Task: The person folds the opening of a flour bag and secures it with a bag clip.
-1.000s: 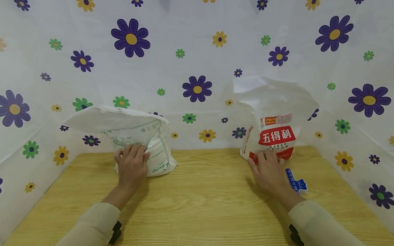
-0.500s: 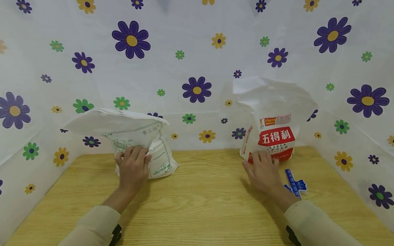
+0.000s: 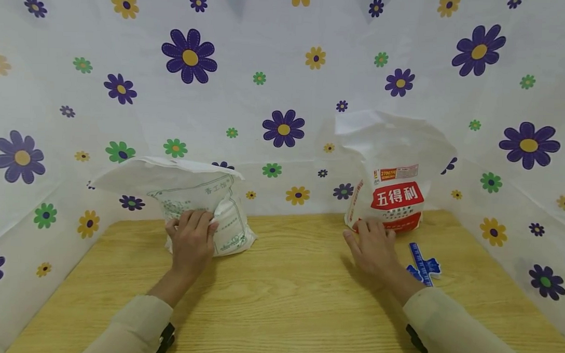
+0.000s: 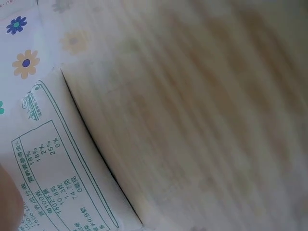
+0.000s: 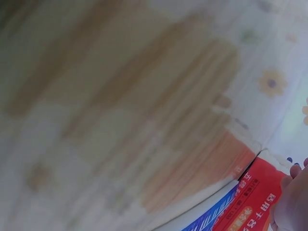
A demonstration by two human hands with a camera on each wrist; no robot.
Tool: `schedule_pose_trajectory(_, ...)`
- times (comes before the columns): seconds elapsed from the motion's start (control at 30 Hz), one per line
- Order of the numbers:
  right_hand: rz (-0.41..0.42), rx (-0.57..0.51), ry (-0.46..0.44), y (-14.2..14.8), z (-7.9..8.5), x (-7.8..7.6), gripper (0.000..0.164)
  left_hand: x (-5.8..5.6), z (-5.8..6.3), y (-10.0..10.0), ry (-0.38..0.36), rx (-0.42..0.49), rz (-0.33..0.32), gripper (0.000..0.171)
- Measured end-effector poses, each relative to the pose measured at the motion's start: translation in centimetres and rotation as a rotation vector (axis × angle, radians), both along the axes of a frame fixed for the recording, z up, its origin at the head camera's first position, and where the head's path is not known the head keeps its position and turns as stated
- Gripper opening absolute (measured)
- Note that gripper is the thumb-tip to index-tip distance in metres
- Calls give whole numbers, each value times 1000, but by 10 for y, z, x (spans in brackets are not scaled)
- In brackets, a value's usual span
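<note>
My left hand [image 3: 192, 241] grips the front of a white bag with green print [image 3: 225, 216], fingers curled into its creased lower left. The bag stands slumped on the table, its top spread wide to the left. In the left wrist view a printed panel of the bag [image 4: 53, 159] shows beside a fingertip. On the right stands a white and red flour bag [image 3: 396, 196], its loose top open and leaning on the backdrop. My right hand [image 3: 373, 250] is at its lower front edge, fingers loosely bent, fingertips overlapping the red base, holding nothing.
Two blue plastic clips [image 3: 422, 262] lie on the table right of my right hand. The wooden table [image 3: 278, 301] is bounded at the back and sides by a white flowered cloth [image 3: 250, 35].
My right hand has drawn slightly left and toward me from the flour bag, exposing more of the clips. My left hand and its bag have shifted slightly nearer.
</note>
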State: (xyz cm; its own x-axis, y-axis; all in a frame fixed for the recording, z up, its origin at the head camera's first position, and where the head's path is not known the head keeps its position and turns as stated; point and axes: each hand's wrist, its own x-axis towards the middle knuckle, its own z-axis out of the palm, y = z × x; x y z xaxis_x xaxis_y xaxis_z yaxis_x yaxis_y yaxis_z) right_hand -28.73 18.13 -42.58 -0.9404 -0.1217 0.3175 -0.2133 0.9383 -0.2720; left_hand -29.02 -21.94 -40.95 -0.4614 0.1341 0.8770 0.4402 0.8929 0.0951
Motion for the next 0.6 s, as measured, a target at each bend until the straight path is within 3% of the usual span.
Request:
schedule_pose_trajectory(0.13, 4, -4, -17, -6, -1, 0, 60, 1, 0, 0, 0, 3, -4, 17)
schedule_pose_trajectory(0.43, 7, -11, -13, -17, -1, -3, 56, 3, 0, 1, -4, -9, -2, 18)
schedule_pose_trajectory(0.6, 24, -16, 0, -21, 0, -4, 56, 5, 1, 6, 2, -18, -34, 17)
